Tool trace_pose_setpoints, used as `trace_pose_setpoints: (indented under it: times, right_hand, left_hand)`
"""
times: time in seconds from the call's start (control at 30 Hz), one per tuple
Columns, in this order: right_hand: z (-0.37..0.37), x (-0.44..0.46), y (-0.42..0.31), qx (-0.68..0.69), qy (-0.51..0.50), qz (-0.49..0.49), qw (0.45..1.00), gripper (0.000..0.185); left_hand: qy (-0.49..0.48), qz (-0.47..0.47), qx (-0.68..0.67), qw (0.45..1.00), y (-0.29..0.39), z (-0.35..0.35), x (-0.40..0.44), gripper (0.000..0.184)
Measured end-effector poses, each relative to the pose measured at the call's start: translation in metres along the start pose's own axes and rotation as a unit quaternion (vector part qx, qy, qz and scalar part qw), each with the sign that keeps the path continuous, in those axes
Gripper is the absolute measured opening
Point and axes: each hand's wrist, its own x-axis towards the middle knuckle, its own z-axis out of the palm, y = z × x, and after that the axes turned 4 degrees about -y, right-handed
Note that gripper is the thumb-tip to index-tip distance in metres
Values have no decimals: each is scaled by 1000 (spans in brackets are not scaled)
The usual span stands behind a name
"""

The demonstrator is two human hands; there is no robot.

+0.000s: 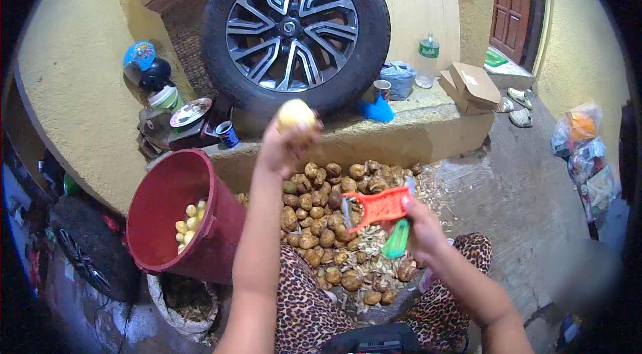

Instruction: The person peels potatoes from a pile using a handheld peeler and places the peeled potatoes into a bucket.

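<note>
Pale-yellow, roundish potato (296, 113) up in my L hand (286, 147), fingers curled round it from below; no clear long axis. R hand (422, 230) closed on an orange-and-green plastic peeler (380, 208), blade end pointing L. From R fingers, potato's up & L, well apart. Red plastic bucket (231, 233) sits below-L of L fingers, L hand nearer. L forearm (257, 240) near-upright, R forearm (478, 284) slanting in from lower R.

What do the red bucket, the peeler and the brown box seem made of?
Bucket: probably plastic, smooth with a dull sheen and moulded rim.
Peeler: likely plastic, bright and evenly coloured; its silvery blade looks metal.
Box: matt cardboard, apparently, given folded flaps.
</note>
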Motion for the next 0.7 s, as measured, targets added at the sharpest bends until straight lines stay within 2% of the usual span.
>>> trace_pose_setpoints:
  times: [0.03,0.07,0.13,0.17,0.23,0.27,0.33,0.4,0.43,0.57,0.67,0.7]
  right_hand:
    - [-20,19,-3,-64,-3,-49,997,29]
    - [-32,34,-7,-70,5,-70,995,28]
    - [-36,54,-19,-81,33,-104,991,30]
    - [-47,66,-22,-89,22,-98,991,31]
    - [-75,91,-32,-111,27,-103,988,33]
    - [-98,106,-34,-114,4,-111,987,40]
    - [-120,119,-39,-96,16,-125,987,35]
    - [-135,131,-37,-81,53,-90,991,31]
    - [-141,134,-34,-75,71,-73,992,29]
    - [-165,159,-16,18,69,-40,997,27]
    - [-156,168,0,71,90,-27,993,29]
    - [-156,168,1,57,41,-28,997,28]
  left_hand:
    - [-6,-38,18,999,-16,3,-14,52]
    - [-11,-77,35,996,-32,6,-26,58]
    - [-48,-107,-36,992,-62,13,-36,63]
    - [-41,-156,-83,983,-71,18,-41,68]
    - [-57,-173,-85,980,-94,22,-43,68]
    - [-61,-177,-68,980,-101,25,-43,67]
    - [-46,-189,-35,980,-127,15,-40,62]
    - [-31,-191,15,981,-145,12,-36,64]
    - [-5,-265,-64,962,-147,13,-35,68]
    - [-3,-304,33,952,-164,15,-27,74]
    - [-51,-305,-82,947,-173,8,-24,78]
    - [-43,-309,-89,946,-173,8,-23,81]
